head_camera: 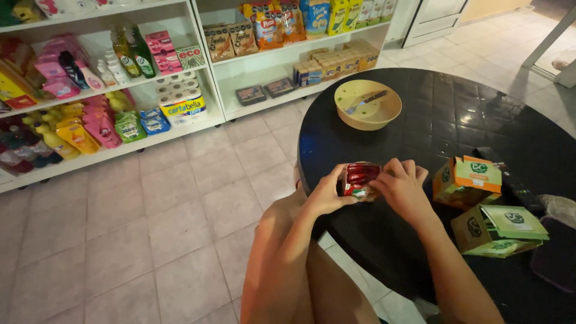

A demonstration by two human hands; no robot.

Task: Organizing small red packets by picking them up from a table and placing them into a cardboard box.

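Observation:
Both hands hold a small shiny red packet (359,176) just above the near edge of a round black table (456,114). My left hand (329,193) grips the packet's left end with thumb and fingers. My right hand (401,187) pinches its right end, fingers curled over the top. The packet's underside is hidden by my fingers.
A tan bowl (384,111) with a knife (366,101) in it sits at the table's far side. Two opened cardboard boxes (469,180) (499,230) and a black remote (510,180) lie right of my hands. White shelves (204,69) of packaged goods line the tiled floor's far side.

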